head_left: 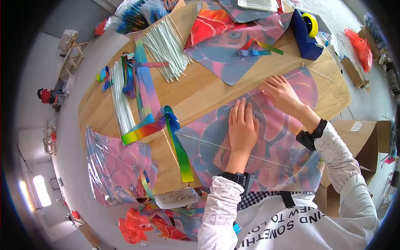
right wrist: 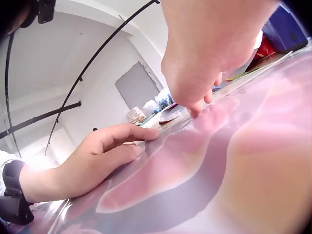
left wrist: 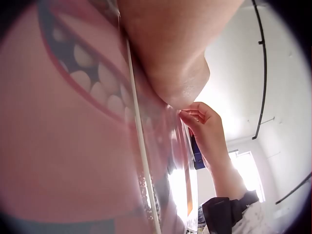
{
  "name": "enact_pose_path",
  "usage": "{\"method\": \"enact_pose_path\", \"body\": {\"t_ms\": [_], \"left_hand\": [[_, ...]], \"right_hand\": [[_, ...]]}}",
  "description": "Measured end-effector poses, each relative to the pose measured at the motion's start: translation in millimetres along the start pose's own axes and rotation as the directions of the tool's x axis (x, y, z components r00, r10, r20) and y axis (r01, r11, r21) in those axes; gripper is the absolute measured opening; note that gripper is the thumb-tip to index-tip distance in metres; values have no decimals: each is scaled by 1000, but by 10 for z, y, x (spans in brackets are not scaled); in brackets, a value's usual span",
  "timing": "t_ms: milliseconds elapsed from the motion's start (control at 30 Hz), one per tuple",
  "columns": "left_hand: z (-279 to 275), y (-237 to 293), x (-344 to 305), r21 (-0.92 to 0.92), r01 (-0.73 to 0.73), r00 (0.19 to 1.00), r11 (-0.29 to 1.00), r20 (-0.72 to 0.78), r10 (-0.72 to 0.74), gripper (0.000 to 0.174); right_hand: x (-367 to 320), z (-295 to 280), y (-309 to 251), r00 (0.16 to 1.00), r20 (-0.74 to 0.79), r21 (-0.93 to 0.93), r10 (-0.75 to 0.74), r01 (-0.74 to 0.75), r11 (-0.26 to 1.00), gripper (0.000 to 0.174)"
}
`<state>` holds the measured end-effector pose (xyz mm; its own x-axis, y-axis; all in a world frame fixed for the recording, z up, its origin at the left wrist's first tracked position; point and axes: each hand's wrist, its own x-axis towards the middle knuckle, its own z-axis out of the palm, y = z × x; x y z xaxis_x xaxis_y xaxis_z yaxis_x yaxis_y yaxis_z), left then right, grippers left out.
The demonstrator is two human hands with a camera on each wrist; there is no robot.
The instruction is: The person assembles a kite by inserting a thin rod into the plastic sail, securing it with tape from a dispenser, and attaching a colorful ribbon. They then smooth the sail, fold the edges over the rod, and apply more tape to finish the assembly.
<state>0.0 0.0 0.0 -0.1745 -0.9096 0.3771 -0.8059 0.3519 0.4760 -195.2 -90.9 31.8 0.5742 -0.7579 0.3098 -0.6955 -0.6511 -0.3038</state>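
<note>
A kite (head_left: 279, 137) of thin printed film, pink and grey-blue, lies spread at the near side of the wooden table. One thin white rod (head_left: 200, 139) runs across it; another rod (head_left: 296, 74) shows along its far edge, on both sides of the right hand. My left hand (head_left: 243, 129) rests flat on the film, fingers straight, fingertips close to that edge. To its right, my right hand (head_left: 283, 93) has bent fingers at the far edge. In the left wrist view the thumb and fingers of the right hand (left wrist: 207, 129) come together there, pinching the kite's edge.
Bundles of white rods (head_left: 166, 48) and rainbow ribbons (head_left: 143, 131) lie at the left. Folded printed sheets (head_left: 231, 58) sit at the back beside a blue tape dispenser (head_left: 306, 39). More film (head_left: 118, 166) hangs over the left edge. A cardboard box (head_left: 358, 137) stands at right.
</note>
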Motion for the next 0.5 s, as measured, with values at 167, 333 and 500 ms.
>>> {"method": "enact_pose_path", "body": {"t_ms": [167, 333, 500], "left_hand": [[-27, 5, -13, 4, 16, 1000, 1000, -21, -16, 40], [5, 6, 3, 12, 7, 1000, 1000, -30, -7, 39], [-31, 12, 14, 7, 11, 1000, 1000, -14, -11, 39]], "right_hand": [[1, 5, -41, 1000, -2, -3, -5, 5, 1000, 19], [10, -15, -19, 998, -60, -24, -19, 18, 1000, 19], [-20, 0, 38, 1000, -15, -7, 1, -1, 1000, 16]]}}
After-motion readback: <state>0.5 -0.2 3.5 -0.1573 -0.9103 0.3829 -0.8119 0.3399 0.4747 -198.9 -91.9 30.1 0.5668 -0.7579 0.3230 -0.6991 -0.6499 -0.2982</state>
